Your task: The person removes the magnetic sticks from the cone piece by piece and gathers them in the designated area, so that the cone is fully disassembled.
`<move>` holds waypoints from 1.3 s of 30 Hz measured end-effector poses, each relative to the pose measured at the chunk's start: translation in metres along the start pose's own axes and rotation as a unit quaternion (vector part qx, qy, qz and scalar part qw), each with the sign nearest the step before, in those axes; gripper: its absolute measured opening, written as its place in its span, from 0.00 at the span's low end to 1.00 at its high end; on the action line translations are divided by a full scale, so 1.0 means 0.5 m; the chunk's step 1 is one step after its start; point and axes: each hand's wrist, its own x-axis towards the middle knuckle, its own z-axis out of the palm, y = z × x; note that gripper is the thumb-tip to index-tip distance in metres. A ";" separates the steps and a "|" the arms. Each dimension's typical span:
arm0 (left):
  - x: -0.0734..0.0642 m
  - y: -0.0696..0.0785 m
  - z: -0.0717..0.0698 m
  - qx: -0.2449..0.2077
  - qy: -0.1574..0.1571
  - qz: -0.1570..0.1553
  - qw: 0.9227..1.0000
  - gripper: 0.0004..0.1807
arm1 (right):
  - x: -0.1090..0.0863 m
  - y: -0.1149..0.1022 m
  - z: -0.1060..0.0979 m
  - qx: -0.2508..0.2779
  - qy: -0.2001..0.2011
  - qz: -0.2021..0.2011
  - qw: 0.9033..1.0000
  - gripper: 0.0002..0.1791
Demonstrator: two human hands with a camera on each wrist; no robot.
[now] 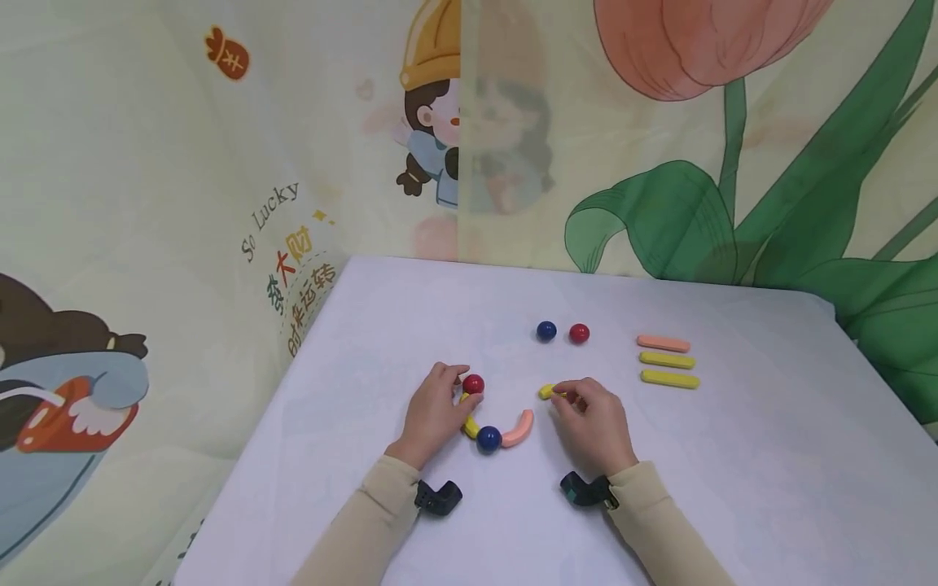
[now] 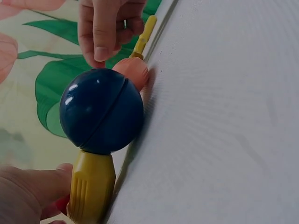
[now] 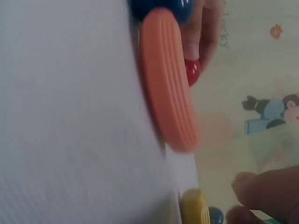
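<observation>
My left hand (image 1: 434,413) pinches a red ball (image 1: 473,383) between thumb and fingers at the upper end of a curved yellow rod (image 2: 92,186). That rod's other end meets a blue ball (image 1: 488,439). On the ball's far side a curved pink rod (image 1: 519,430) joins it, and together they form a U-shaped chain on the table. Over a second yellow rod (image 1: 545,392) hovers my right hand (image 1: 592,419), fingers loosely bent. In the right wrist view its fingertips are apart from this yellow rod (image 3: 193,207), which lies on the table; the head view hides part of it.
Farther back on the white table (image 1: 396,309) are a blue ball (image 1: 546,330) and a red ball (image 1: 579,333). To their right lie a straight pink rod (image 1: 663,343) and two yellow rods (image 1: 670,379) in a stack of rows. A printed cloth hangs behind.
</observation>
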 end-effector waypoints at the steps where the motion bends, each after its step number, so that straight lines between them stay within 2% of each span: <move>1: -0.001 0.002 -0.002 0.001 0.000 0.004 1.000 0.25 | -0.004 -0.004 0.005 0.006 -0.015 -0.023 1.000 0.08; 3: -0.003 0.008 -0.006 -0.003 -0.003 0.028 1.000 0.21 | -0.011 -0.011 0.013 0.017 -0.049 -0.063 0.997 0.10; 6: -0.008 0.015 -0.016 -0.009 -0.037 0.106 0.994 0.14 | -0.018 -0.016 0.023 0.017 -0.083 -0.097 0.992 0.14; 9: -0.015 0.020 -0.027 0.007 -0.110 0.191 0.976 0.12 | -0.021 -0.018 0.025 0.014 -0.102 -0.105 0.989 0.17; 10: -0.016 0.021 -0.029 0.017 -0.132 0.210 0.969 0.13 | -0.021 -0.018 0.025 0.012 -0.109 -0.103 0.989 0.17; 12: -0.019 0.021 -0.035 0.035 -0.165 0.228 0.959 0.15 | -0.021 -0.019 0.022 0.010 -0.124 -0.097 0.988 0.18; 14: -0.020 0.020 -0.040 0.046 -0.177 0.225 0.957 0.17 | -0.020 -0.020 0.019 0.010 -0.139 -0.090 0.986 0.19; 16: -0.019 0.018 -0.043 0.045 -0.177 0.211 0.960 0.17 | -0.020 -0.022 0.016 0.008 -0.152 -0.084 0.985 0.18; 20: -0.017 0.012 -0.042 0.036 -0.166 0.180 0.969 0.17 | -0.020 -0.023 0.014 0.008 -0.162 -0.079 0.984 0.16; 26: -0.017 0.009 -0.038 0.047 -0.141 0.158 0.976 0.21 | -0.021 -0.022 0.018 0.017 -0.161 -0.083 0.983 0.15; 33: -0.013 0.003 -0.046 0.080 -0.137 0.167 0.973 0.24 | -0.020 -0.020 0.021 0.011 -0.179 -0.094 0.979 0.15; 39: -0.010 0.003 -0.049 0.084 -0.143 0.171 0.971 0.23 | -0.017 -0.011 0.021 0.009 -0.184 -0.113 0.976 0.14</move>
